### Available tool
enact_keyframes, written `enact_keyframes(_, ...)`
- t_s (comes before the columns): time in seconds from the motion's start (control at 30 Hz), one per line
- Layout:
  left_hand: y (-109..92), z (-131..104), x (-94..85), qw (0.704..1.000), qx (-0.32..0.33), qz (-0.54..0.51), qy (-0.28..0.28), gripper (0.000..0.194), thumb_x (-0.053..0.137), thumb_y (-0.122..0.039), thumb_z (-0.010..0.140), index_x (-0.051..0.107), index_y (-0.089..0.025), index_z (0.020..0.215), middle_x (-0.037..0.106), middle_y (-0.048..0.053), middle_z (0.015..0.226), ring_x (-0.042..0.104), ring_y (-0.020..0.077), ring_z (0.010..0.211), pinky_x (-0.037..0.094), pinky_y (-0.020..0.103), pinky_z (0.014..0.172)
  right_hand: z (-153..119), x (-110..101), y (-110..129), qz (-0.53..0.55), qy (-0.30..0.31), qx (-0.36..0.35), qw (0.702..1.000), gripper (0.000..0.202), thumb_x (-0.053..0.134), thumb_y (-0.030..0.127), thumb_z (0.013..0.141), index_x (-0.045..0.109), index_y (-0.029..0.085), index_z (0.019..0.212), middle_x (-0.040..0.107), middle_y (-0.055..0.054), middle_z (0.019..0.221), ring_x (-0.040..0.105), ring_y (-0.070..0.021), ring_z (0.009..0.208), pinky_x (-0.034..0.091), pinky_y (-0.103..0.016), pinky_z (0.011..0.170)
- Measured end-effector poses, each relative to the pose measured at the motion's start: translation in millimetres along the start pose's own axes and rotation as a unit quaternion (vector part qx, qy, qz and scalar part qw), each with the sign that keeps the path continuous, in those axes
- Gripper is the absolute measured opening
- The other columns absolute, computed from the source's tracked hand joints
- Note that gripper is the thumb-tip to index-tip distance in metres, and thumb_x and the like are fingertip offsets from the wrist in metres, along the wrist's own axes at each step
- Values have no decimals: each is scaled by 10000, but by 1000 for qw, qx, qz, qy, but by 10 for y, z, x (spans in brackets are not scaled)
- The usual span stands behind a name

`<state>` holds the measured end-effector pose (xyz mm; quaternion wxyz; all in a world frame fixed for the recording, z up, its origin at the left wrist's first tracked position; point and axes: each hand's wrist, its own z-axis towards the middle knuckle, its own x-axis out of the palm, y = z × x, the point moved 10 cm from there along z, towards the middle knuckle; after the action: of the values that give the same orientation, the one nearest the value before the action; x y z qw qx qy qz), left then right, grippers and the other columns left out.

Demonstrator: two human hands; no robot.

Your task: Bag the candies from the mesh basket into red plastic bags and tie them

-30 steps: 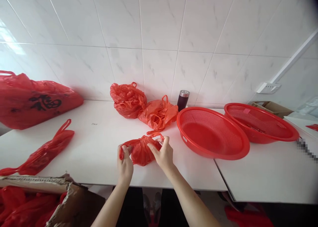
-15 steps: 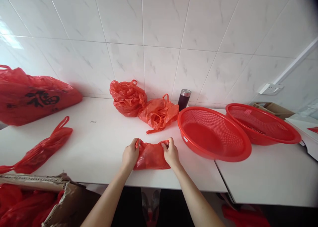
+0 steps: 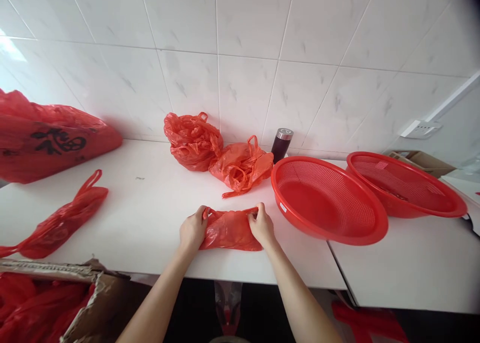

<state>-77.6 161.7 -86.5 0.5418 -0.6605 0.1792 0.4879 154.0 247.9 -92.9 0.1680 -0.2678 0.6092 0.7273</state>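
Observation:
A red plastic bag [image 3: 230,231] lies flat on the white table, near its front edge. My left hand [image 3: 194,229] pinches the bag's upper left corner, and my right hand [image 3: 261,225] grips the upper right corner. Between them the top edge is stretched fairly straight. Something inside shows only faintly through the film, and I cannot make it out. Just behind it rest a crumpled red bag [image 3: 242,168] with looped handles and a bunched heap of red bags [image 3: 193,142] against the wall.
Two red plastic colanders [image 3: 326,200] [image 3: 407,188] stand on the right. A dark flask [image 3: 282,145] is by the wall. On the left lie a large printed red bag [image 3: 60,143] and a long red bag [image 3: 63,223]. A torn cardboard box [image 3: 101,303] holds red bags at front left.
My hands have moved slightly apart, pulling the bag's top edge wider and flatter. The camera view has shifted a little.

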Motion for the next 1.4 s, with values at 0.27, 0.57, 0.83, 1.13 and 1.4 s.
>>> enact_keyframes(0.27,-219,-44,-22,999,33,-30,-21,338,262,-377,970,582,-269,979,666,26,848,611,190,765,376,249,637,-69,262,298,33,104,-25,994,396,636,488,747,444,267,1013,652,-24,928,635,-215,839,452,-321,708)
enact_keyframes(0.57,-95,135,51,1000,9,-14,6,399,216,-390,973,599,-282,1001,600,0,599,574,183,567,347,237,539,-26,258,267,29,77,-87,993,105,462,289,866,440,270,967,640,13,813,615,-188,741,421,-276,643)
enact_keyframes(0.83,18,282,93,996,-10,91,13,345,305,-340,936,628,-286,1045,716,85,852,636,247,722,322,288,575,78,279,156,-133,19,-76,988,84,470,279,870,452,238,941,586,-19,766,563,-207,708,330,-271,598)
enact_keyframes(1.13,78,273,111,990,-5,137,18,341,314,-412,945,610,-249,988,706,78,812,632,243,701,341,295,580,137,248,153,-144,44,-86,985,100,500,198,822,415,246,845,613,3,812,577,-179,729,361,-256,612)
enact_keyframes(1.4,198,100,-51,994,-27,97,-39,315,309,-371,946,574,-201,944,627,103,763,607,277,837,380,335,704,114,155,83,-74,28,-24,997,455,647,576,713,343,256,825,564,15,709,570,-209,661,397,-284,572)
